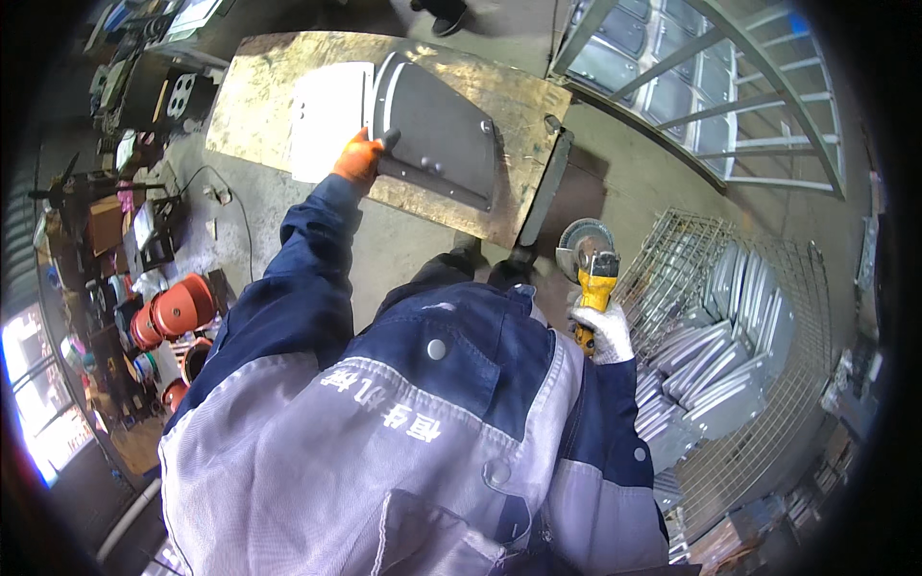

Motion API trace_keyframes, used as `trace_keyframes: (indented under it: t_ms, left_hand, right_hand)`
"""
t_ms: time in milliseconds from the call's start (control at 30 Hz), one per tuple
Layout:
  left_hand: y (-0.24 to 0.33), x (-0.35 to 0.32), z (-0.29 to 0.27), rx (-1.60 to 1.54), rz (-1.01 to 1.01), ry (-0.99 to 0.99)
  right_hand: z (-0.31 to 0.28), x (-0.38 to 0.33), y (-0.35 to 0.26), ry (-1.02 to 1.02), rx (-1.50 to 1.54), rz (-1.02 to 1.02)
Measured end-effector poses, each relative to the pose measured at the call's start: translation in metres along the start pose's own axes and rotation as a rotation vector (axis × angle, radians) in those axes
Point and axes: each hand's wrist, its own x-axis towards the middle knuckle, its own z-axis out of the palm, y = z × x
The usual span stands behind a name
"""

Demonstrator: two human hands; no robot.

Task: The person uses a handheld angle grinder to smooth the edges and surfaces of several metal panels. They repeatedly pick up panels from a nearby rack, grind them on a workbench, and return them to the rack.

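A grey sheet-metal panel (432, 130) with a bent edge and small holes rests on the wooden tabletop (259, 82). Against its left side is a brightly lit flat part (327, 115); I cannot tell whether the two are one piece. My left hand (358, 160), in an orange glove with dark fingertips, grips the panel at its near left edge. In my right hand (607, 333), gloved in white, is a yellow angle grinder (597, 286). Its disc (584, 240) points away from me, off the table's right side and apart from the panel.
To the right stands a wire mesh basket (672, 250) packed with grey metal plates (715, 355). A metal-framed rack (672, 67) holds more panels at the far right. Orange-red round containers (178, 307) and a cable (248, 226) are on the left. A person's shoe (447, 21) shows beyond the table.
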Motion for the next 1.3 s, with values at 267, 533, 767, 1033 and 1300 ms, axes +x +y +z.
trace_keyframes:
  t_ms: [267, 533, 767, 1033, 1300]
  left_hand:
    - [-0.029, -0.074, 0.007, -0.095, -0.141, 0.146]
    - [-0.036, 0.000, -0.078, 0.201, -0.321, 0.377]
    - [-0.106, 0.035, -0.104, 0.688, -0.361, 0.715]
    - [-0.141, -0.034, -0.101, 0.315, -0.367, 0.791]
    - [-0.253, -0.068, -0.142, 0.286, -0.380, 0.807]
  right_hand:
    - [-0.002, 0.077, -0.066, -0.252, -0.130, 0.046]
    - [0.063, 0.160, -0.127, -0.343, -0.335, -0.053]
    - [0.133, 0.201, -0.140, -0.399, -0.278, 0.036]
    - [0.212, 0.240, -0.162, -0.548, -0.461, 0.212]
    - [0.308, 0.292, -0.120, -0.716, -0.498, 0.428]
